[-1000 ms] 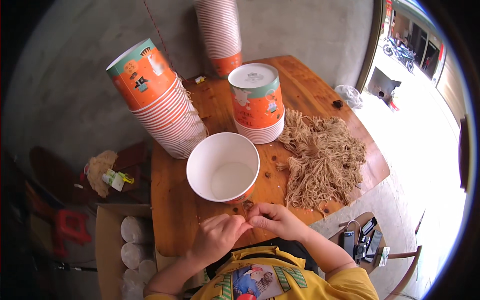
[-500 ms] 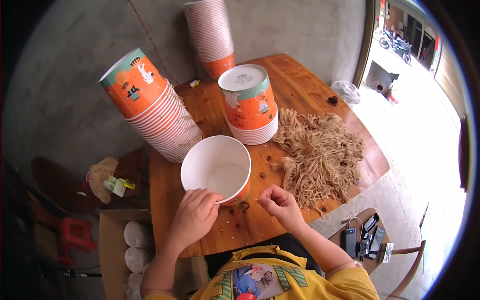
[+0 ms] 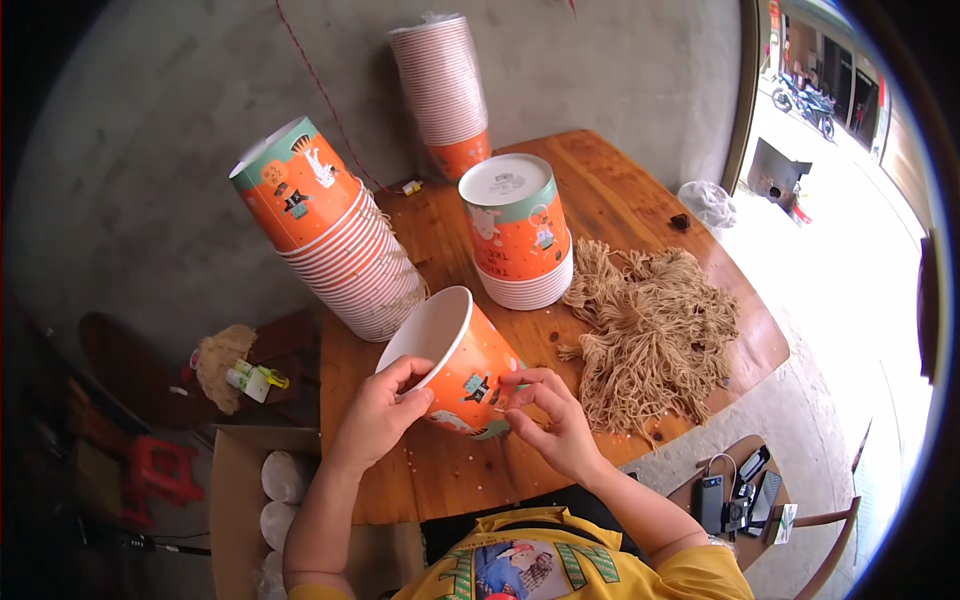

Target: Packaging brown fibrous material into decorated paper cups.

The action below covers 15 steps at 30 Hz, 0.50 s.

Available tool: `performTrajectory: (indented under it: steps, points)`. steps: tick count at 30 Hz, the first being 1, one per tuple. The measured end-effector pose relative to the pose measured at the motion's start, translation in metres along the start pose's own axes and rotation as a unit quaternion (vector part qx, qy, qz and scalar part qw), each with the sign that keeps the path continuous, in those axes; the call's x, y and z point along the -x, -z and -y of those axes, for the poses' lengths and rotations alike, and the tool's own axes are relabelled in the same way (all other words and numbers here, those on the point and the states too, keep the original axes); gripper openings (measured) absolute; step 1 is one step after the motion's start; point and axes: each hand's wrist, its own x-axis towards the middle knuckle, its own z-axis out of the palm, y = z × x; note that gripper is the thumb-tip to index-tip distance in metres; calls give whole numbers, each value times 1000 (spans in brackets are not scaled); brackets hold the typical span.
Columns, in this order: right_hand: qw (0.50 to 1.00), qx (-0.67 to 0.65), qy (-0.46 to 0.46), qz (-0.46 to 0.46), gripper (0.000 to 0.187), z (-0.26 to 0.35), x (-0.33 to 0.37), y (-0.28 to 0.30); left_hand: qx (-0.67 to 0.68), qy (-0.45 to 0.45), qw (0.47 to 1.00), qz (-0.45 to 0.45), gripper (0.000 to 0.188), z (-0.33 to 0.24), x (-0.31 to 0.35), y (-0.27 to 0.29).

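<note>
A white-lined orange paper bucket (image 3: 487, 352) is tilted on its side above the table's near part, its mouth toward the upper left. My left hand (image 3: 383, 412) grips its rim, thumb on the outer wall and fingers over the edge. At the bucket's lower right wall is my right hand (image 3: 552, 420), thumb and fingers drawn together in a pinch against the printed side. A thin pale bit shows at those fingertips, too small to name. Right of the bucket lies a heap of tan cords (image 3: 655, 335).
Behind stand an upside-down bucket stack (image 3: 518, 240), a leaning stack (image 3: 325, 230) with cords along its side, and a wrapped stack (image 3: 445, 95) by the wall. An open carton (image 3: 235, 490) sits below left of the wooden table (image 3: 385, 490); a chair (image 3: 690, 490) holds phones and a camera.
The bucket has tipped, turning its printed outer side toward my right hand. My right hand has come from beside the bucket to its wall. The whole view has shifted slightly.
</note>
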Motion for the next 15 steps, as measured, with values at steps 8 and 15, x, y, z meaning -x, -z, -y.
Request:
performTrajectory:
  steps: [8, 15]
  points:
    - [1000, 3, -1, -15, 10, 2, -5, -1, 38, 15, 998, 43, 40, -7, -7, 7]
    - [1000, 9, -2, -11, 10, -3, -9, -1, 54, -4, 996, 71, 44, -3, -14, 19]
